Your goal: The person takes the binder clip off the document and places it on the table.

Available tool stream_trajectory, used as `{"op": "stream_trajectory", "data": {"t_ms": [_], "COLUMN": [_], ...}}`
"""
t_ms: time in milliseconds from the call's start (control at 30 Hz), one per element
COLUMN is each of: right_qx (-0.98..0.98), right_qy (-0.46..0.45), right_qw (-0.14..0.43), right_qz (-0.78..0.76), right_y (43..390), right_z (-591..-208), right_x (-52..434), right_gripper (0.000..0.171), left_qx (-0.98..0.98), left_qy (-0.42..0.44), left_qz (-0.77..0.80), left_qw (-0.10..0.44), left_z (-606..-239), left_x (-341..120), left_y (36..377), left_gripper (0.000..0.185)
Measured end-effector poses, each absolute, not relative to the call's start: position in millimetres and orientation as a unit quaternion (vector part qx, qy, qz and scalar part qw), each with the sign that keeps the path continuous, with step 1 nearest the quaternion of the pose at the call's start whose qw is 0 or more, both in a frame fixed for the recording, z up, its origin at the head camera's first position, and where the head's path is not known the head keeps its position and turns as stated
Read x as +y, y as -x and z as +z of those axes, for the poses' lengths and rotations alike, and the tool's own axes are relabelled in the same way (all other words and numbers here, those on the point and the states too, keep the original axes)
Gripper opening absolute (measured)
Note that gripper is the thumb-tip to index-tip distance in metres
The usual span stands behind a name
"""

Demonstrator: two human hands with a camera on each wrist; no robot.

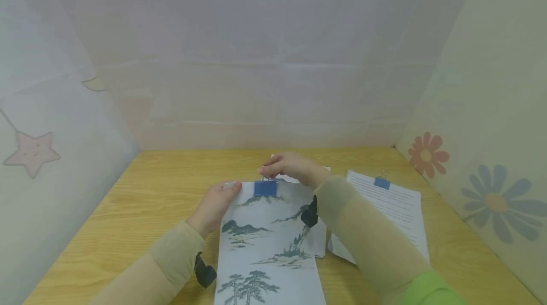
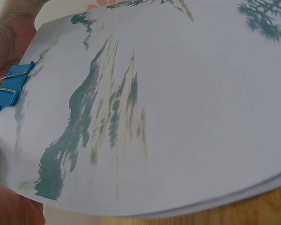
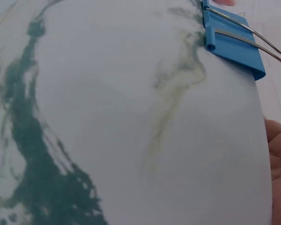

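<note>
A stack of white paper [image 1: 265,290] printed with green landscape drawings is held tilted above the table, its top edge away from me. My left hand [image 1: 215,205] grips the stack's top left corner, thumb on the printed face. A blue binder clip [image 1: 266,189] sits at the middle of the top edge, its jaws over the sheets. With its fingertips, my right hand [image 1: 295,167] pinches the clip's wire handles from above. The right wrist view shows both handles of the clip [image 3: 236,42] pointing away from the paper. Other sheets hide part of the left hand's fingers.
To the right, a stack of text pages [image 1: 397,210] lies on the wooden table [image 1: 149,191] with another blue binder clip [image 1: 382,183] on its top edge. More white sheets [image 1: 319,238] show behind the held stack. Fabric walls [image 1: 278,58] stand at the back and sides.
</note>
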State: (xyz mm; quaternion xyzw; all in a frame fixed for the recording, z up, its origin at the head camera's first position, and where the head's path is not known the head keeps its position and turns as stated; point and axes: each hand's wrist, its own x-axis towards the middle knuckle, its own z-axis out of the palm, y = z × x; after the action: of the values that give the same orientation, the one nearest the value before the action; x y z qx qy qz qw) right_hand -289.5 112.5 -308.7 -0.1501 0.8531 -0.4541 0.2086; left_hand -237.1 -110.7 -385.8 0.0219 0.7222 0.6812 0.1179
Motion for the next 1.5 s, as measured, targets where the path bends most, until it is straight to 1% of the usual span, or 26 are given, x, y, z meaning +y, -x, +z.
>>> {"op": "stream_trajectory", "data": {"t_ms": [200,567,700,967,1300,1500], "right_qx": [0.849,0.845,0.844,0.837,0.823,0.812], "right_qy": [0.151,0.145,0.144,0.117,0.104,0.142], "right_qw": [0.197,0.164,0.158,0.141,0.128,0.126], "right_qz": [-0.467,-0.487,-0.492,-0.516,-0.543,-0.552], "right_y": [289.2,287.4,287.4,286.1,290.1,290.6], "right_z": [-313.3,-318.1,-317.8,-311.4,-303.7,-301.5], "right_x": [112.2,110.7,110.2,114.0,115.2,116.1], "right_gripper": [0.040,0.035,0.036,0.045,0.046,0.045], "left_qx": [0.729,0.737,0.735,0.734,0.739,0.732], "left_qy": [-0.019,-0.004,-0.004,-0.005,-0.007,-0.003], "left_qz": [0.675,0.668,0.670,0.671,0.665,0.673], "left_qw": [0.110,0.102,0.104,0.104,0.107,0.105], "left_z": [-385.2,-384.4,-384.9,-385.5,-385.8,-386.7], "left_x": [-109.8,-109.6,-110.5,-112.8,-115.5,-119.5], "left_y": [235.4,233.3,233.4,232.5,231.7,231.9], "left_gripper": [0.042,0.044,0.043,0.041,0.039,0.045]}}
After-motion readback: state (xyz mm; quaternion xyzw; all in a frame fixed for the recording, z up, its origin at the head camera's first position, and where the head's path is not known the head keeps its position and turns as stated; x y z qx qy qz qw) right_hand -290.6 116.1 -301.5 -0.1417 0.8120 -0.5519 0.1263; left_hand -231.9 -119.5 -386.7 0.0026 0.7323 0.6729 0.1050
